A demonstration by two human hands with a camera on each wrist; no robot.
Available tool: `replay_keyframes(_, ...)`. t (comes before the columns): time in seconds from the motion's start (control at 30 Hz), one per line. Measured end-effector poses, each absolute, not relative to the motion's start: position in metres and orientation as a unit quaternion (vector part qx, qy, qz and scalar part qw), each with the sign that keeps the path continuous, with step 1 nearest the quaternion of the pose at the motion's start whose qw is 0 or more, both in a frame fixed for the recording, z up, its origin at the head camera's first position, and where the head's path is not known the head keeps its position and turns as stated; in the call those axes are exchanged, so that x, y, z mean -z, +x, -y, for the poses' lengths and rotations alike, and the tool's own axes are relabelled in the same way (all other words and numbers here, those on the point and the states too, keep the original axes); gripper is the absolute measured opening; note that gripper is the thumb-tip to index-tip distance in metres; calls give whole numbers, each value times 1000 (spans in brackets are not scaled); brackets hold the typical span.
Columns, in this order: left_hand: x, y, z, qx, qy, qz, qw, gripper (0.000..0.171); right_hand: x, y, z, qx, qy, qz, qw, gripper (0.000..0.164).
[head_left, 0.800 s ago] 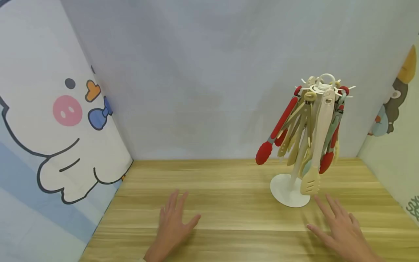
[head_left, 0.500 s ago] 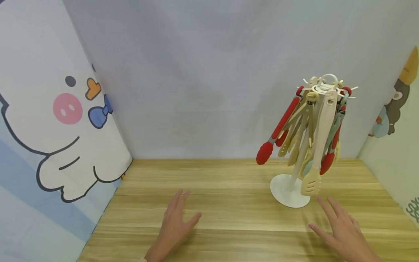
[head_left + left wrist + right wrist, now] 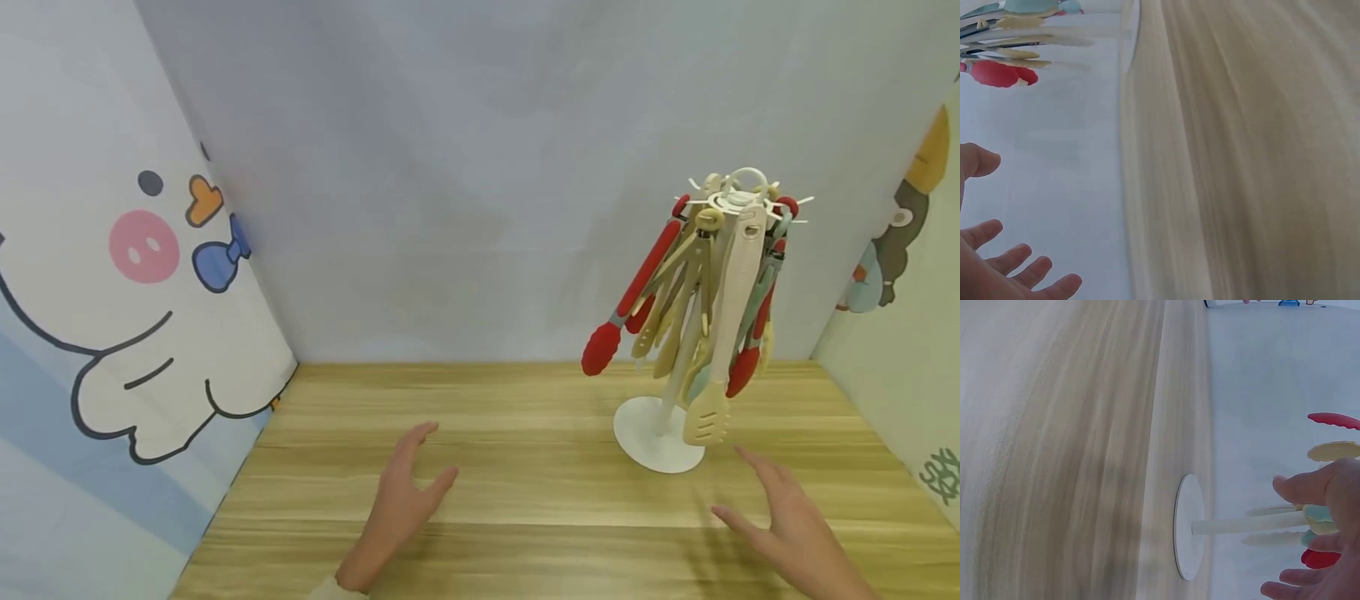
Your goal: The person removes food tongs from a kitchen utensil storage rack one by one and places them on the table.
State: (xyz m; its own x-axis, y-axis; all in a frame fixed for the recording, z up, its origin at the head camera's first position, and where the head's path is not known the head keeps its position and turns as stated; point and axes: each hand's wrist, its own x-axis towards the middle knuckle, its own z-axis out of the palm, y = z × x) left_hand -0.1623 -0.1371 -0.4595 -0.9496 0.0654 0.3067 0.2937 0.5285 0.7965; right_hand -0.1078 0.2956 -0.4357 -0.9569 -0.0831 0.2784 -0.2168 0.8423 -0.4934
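Observation:
My left hand [image 3: 401, 504] is over the left part of the wooden table, thumb spread away from the fingers, holding nothing. At the lower right my right hand [image 3: 795, 529] is likewise unfilled, its fingertips just short of a white utensil stand [image 3: 648, 442]. Kitchen tools hang from the stand's top ring: red-tipped tongs [image 3: 602, 348] on the left, khaki tongs [image 3: 705, 250] in front, a cream slotted turner [image 3: 707, 417] lowest, more red tongs [image 3: 744, 372] on the right. In the right wrist view, my hand overlaps several hanging tools beside the stand's pole [image 3: 1247, 523].
The wood-grain table [image 3: 487, 450] meets a pale grey cloth backdrop [image 3: 465, 192] at its rear edge. A cartoon-printed cloth [image 3: 150, 358] slopes along the left side, and another printed cloth [image 3: 892, 342] borders the right.
Both hands have turned more onto their sides, so fewer fingers show in the head view. They stay in nearly the same places, and the stand has not moved on the table.

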Motion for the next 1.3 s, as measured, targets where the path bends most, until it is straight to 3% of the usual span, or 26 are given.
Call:
replay_keyframes(0.4,436,-173,131,509,-115,842,135,55,416,-109,-293,-290,92,931,202,73)
replay_keyframes(0.8,408,-189,113,552,-143,809,141,53,394,-109,-291,-317,89,920,212,72)
replay_keyframes(1.07,363,-176,96,566,-164,796,136,50,385,-108,-290,-330,92,912,225,72)
replay_keyframes(1.3,352,-179,87,570,-177,791,133,50,376,-107,-289,-332,107,904,247,72)
